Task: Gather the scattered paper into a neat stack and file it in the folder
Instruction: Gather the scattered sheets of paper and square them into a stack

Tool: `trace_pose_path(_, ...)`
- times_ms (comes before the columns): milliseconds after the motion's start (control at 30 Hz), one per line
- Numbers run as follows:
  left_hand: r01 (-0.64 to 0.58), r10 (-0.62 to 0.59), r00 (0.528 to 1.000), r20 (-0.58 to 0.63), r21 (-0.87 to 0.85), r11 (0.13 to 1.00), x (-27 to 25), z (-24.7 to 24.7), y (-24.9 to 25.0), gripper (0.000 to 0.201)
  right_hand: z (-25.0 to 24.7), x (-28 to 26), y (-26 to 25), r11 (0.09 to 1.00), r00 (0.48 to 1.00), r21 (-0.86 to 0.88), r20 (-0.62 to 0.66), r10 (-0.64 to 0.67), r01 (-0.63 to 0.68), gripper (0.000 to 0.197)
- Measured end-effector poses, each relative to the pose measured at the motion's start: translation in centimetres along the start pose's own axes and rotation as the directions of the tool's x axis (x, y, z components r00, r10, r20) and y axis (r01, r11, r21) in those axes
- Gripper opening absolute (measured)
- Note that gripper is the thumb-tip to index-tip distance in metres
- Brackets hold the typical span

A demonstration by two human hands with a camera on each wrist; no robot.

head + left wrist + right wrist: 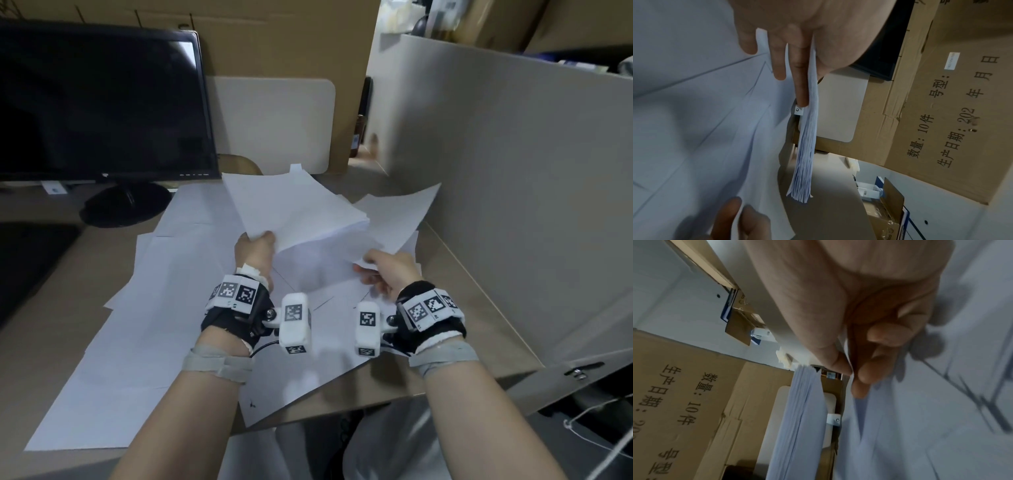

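Observation:
My left hand (255,245) grips a thick stack of white paper (291,205) by its near corner and holds it tilted above the desk. In the left wrist view the stack (807,146) hangs edge-on between thumb and fingers (800,81). My right hand (383,267) pinches the corner of a single loose sheet (400,212) that rises toward the right partition; the right wrist view shows thumb and fingers (865,374) closed on its edge. Several more white sheets (137,325) lie scattered over the desk under both hands. A pale flat board (274,120), perhaps the folder, leans at the back.
A dark monitor (102,102) on its stand fills the back left. A beige partition wall (513,171) closes off the right side. Cardboard boxes (941,97) stand behind the desk. The desk's front edge (394,399) lies just below my wrists.

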State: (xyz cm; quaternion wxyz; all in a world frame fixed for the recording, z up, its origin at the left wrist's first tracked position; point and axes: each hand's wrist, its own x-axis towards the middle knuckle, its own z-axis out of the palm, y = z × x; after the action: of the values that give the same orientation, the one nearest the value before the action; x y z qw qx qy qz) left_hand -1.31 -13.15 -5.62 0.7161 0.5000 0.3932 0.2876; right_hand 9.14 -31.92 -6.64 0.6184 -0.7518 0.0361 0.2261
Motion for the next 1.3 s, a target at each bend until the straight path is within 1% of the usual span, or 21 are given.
trace_pose_path(33,0.007,-0.007,1.0,0.016,0.004,1.0,0.0,-0.1,0.0,0.007,0.6,-0.3,0.1,1.0,1.0,0.007,0.025,-0.004,0.004,0.02)
trace_pose_path(67,0.008,-0.008,0.999,0.035,0.011,1.0,0.1,-0.2,0.0,0.011,1.2,-0.7,0.0,1.0,0.999,-0.001,0.039,-0.012,0.012,0.018)
trace_pose_path(133,0.01,-0.012,0.998,0.066,0.028,1.0,0.2,-0.6,0.1,0.016,2.0,-1.3,-0.1,0.998,0.996,-0.061,0.079,-0.028,0.033,0.01)
trace_pose_path(167,0.012,-0.015,0.997,0.077,0.035,0.999,0.2,-0.9,0.0,0.016,2.2,-1.4,-0.1,0.994,0.994,-0.094,0.099,-0.041,0.05,0.01)
trace_pose_path(200,0.009,-0.012,0.996,0.086,0.036,0.999,0.3,-1.1,-0.1,0.016,2.2,-1.6,-0.2,0.989,0.992,-0.126,0.116,-0.057,0.072,0.013)
trace_pose_path(267,-0.009,0.006,0.995,0.095,0.03,1.0,0.4,-1.5,-0.2,0.017,2.0,-1.4,-0.4,0.978,0.99,-0.179,0.105,-0.093,0.111,0.021)
trace_pose_path(367,-0.026,0.023,0.995,0.092,0.033,0.999,0.9,-1.5,-0.4,0.018,1.7,-0.4,0.0,0.952,0.99,-0.272,0.03,-0.137,0.14,0.021)
trace_pose_path(467,-0.026,0.019,0.994,0.105,0.063,0.998,1.2,-1.0,-0.5,0.013,1.2,0.5,0.5,0.926,0.98,-0.358,-0.108,-0.169,0.12,0.033)
trace_pose_path(500,-0.027,0.017,0.994,0.109,0.085,0.996,1.2,-0.8,-0.5,0.012,0.9,0.7,0.5,0.898,0.967,-0.43,-0.179,-0.184,0.091,0.037)
trace_pose_path(567,-0.028,0.016,0.994,0.107,0.113,0.993,1.2,-0.6,-0.8,0.012,0.0,1.1,0.4,0.812,0.929,-0.583,-0.317,-0.19,-0.033,0.049)
trace_pose_path(600,-0.027,0.014,0.995,0.102,0.123,0.992,1.3,-0.6,-0.8,0.011,-0.5,1.6,0.4,0.787,0.915,-0.609,-0.367,-0.169,-0.099,0.06)
trace_pose_path(633,-0.027,0.015,0.995,0.097,0.128,0.991,1.3,-0.5,-0.9,0.011,-0.9,2.1,0.4,0.787,0.905,-0.598,-0.405,-0.129,-0.155,0.072)
trace_pose_path(667,-0.022,0.009,0.996,0.091,0.139,0.99,1.5,-0.5,-1.0,0.012,-1.3,2.4,0.2,0.804,0.902,-0.568,-0.42,-0.097,-0.177,0.079)
trace_pose_path(700,-0.018,0.005,0.996,0.087,0.153,0.988,1.6,-0.5,-1.0,0.013,-1.6,2.8,-0.1,0.849,0.913,-0.501,-0.403,-0.058,-0.167,0.079)
trace_pose_path(733,-0.013,-0.001,0.996,0.084,0.165,0.986,1.6,-0.5,-0.9,0.014,-1.8,3.2,-0.3,0.895,0.934,-0.429,-0.356,-0.043,-0.122,0.069)
trace_pose_path(800,0.01,-0.025,0.996,0.081,0.175,0.985,1.7,-0.4,-0.9,0.014,-1.9,3.3,-0.8,0.947,0.968,-0.319,-0.248,-0.046,-0.037,0.038)
trace_pose_path(833,0.025,-0.039,0.996,0.08,0.17,0.985,1.8,-0.4,-0.9,0.014,-1.9,3.3,-0.9,0.952,0.972,-0.307,-0.225,-0.06,-0.012,0.03)
trace_pose_path(1000,0.082,-0.088,0.995,0.054,0.112,0.99,1.9,-0.7,-1.3,0.022,-2.3,3.4,-0.4,0.947,0.967,-0.316,-0.218,-0.136,0.062,0.013)
trace_pose_path(1167,0.122,-0.122,0.993,-0.006,0.094,0.988,1.8,-0.2,-1.5,0.022,-2.2,3.3,-0.9,0.941,0.944,-0.3,-0.234,-0.231,0.156,0.017)
trace_pose_path(1233,0.144,-0.144,0.99,-0.003,0.09,0.985,1.8,-0.2,-1.5,0.021,-2.1,3.3,-1.0,0.955,0.967,-0.265,-0.174,-0.187,0.137,0.017)
trace_pose_path(1300,0.171,-0.173,0.984,0.042,0.044,0.984,1.8,-0.4,-1.6,0.024,-2.0,3.1,-0.6,0.952,0.986,-0.291,-0.101,-0.133,0.098,0.015)
